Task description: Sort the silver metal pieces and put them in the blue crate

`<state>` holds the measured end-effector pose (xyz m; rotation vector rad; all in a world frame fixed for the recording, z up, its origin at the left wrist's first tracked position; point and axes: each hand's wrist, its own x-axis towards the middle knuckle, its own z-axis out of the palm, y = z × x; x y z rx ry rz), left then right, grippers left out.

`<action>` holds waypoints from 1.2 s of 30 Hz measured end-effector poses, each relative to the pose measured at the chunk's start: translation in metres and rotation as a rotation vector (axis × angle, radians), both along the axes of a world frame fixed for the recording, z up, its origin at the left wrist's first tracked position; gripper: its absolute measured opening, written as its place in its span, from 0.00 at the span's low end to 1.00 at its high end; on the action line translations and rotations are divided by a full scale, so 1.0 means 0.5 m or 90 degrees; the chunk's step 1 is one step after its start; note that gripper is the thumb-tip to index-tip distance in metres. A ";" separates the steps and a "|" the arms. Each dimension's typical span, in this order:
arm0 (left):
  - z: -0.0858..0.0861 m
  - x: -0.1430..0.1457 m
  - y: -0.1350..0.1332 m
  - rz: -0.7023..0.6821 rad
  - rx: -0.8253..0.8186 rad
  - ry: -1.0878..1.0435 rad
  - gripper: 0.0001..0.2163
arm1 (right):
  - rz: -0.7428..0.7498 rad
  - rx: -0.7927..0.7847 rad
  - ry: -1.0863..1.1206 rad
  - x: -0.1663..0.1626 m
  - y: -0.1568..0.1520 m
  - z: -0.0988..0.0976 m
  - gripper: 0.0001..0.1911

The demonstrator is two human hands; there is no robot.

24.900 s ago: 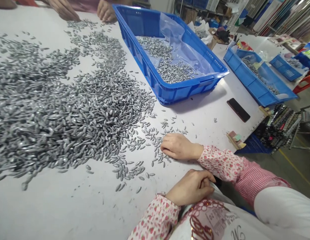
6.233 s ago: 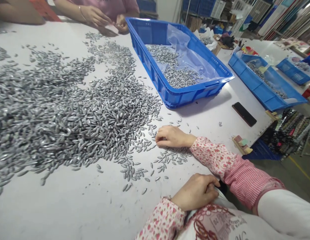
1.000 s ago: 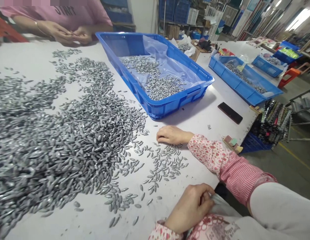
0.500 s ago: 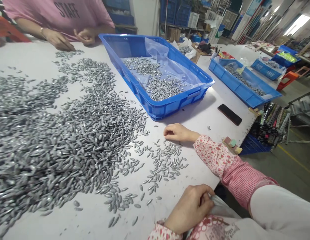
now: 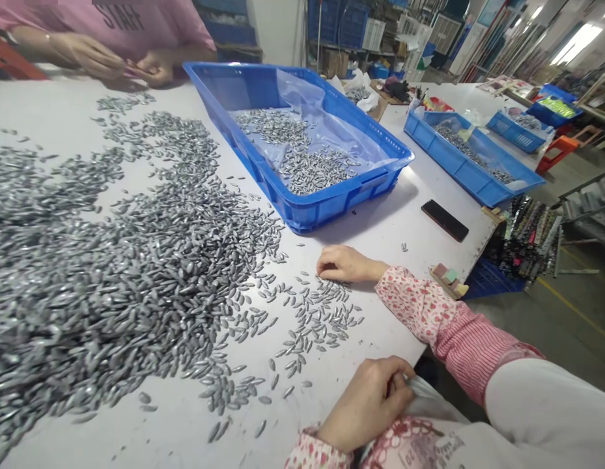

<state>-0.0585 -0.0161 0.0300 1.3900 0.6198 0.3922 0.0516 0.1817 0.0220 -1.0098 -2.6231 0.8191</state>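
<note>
Small grey, shiny, pointed-oval pieces (image 5: 185,260) lie in a wide heap over the white table (image 5: 380,312). A thinner patch of loose pieces (image 5: 322,316) spreads out to the right of the heap. At the upper edge of this patch is my right hand (image 5: 346,264), its fingers bent down and thumb close to them. Whatever its fingertips may hold is hidden. My left hand (image 5: 365,404) rests by the near table edge, fingers curled in toward the palm. The inside of that hand is too hidden to show what it grips.
A large blue tray (image 5: 351,198), lined with plastic film, holds more grey pieces beyond my right hand. A phone (image 5: 445,220) and small coloured blocks (image 5: 449,279) lie to the right. A longer blue bin (image 5: 473,176) stands behind. Across the table, a co-worker's hands (image 5: 121,62) are close together.
My right hand has lowered slightly, its fingertips now at the loose pieces. My left hand stays nearly still. The co-worker's hands have risen from the table and come together. The view has shifted slightly.
</note>
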 end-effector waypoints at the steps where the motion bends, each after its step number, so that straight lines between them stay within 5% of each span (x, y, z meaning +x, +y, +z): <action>1: 0.000 0.000 0.000 0.001 0.001 0.000 0.11 | 0.005 -0.017 0.018 0.003 0.001 0.001 0.02; 9: 0.001 -0.001 0.001 -0.003 0.005 0.001 0.11 | -0.151 0.003 0.126 0.055 -0.006 0.002 0.06; 13: 0.001 -0.001 -0.001 -0.001 0.013 -0.002 0.10 | -0.097 0.025 0.135 0.068 -0.047 -0.004 0.17; 19: 0.001 0.002 -0.002 0.005 0.015 -0.020 0.10 | 0.122 -0.103 0.190 0.027 -0.149 0.003 0.36; 27: -0.003 0.006 -0.004 0.004 0.028 -0.038 0.09 | -0.014 -0.002 0.145 0.024 -0.086 -0.018 0.37; 32: -0.002 0.005 -0.005 0.007 0.038 -0.029 0.10 | 0.077 0.002 0.085 -0.023 -0.074 -0.032 0.40; 36: -0.003 0.003 -0.002 0.014 0.040 -0.034 0.10 | 0.198 -0.105 0.137 -0.028 -0.097 -0.011 0.37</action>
